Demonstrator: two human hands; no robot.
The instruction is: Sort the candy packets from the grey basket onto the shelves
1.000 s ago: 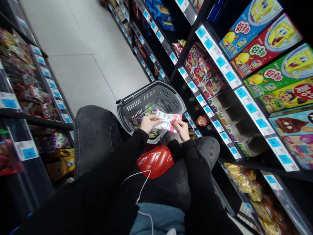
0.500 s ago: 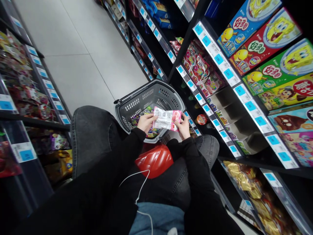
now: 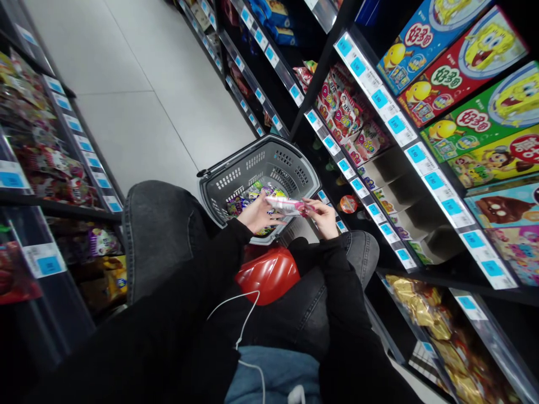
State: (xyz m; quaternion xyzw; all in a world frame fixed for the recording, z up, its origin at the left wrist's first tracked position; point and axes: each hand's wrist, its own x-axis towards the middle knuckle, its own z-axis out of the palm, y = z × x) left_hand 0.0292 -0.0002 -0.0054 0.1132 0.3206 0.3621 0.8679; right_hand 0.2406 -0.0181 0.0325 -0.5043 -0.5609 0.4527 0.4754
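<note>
Over the grey basket [image 3: 290,151], my right hand [image 3: 324,217] pinches one end of a small pink-and-white candy packet [image 3: 284,205]. The packet is tilted, so it appears as a narrow strip. My left hand [image 3: 255,215] is at its other end, fingers stretched out and spread below it, with the thumb near or against its edge. Several colourful candy bags [image 3: 240,205] lie in the bottom of the basket, partly hidden by my hands and the packet.
A shiny red object [image 3: 268,276] lies between my legs. Shelves with boxed snacks [image 3: 482,50] and bagged sweets [image 3: 345,112] rise on the right. Another shelf of candy bags [image 3: 46,151] stands on the left. A white earphone cord [image 3: 241,331] hangs in front of me.
The packet has turned from facing me to nearly edge-on. My left fingers have opened from their grip on it; my right hand keeps hold and has shifted slightly right.
</note>
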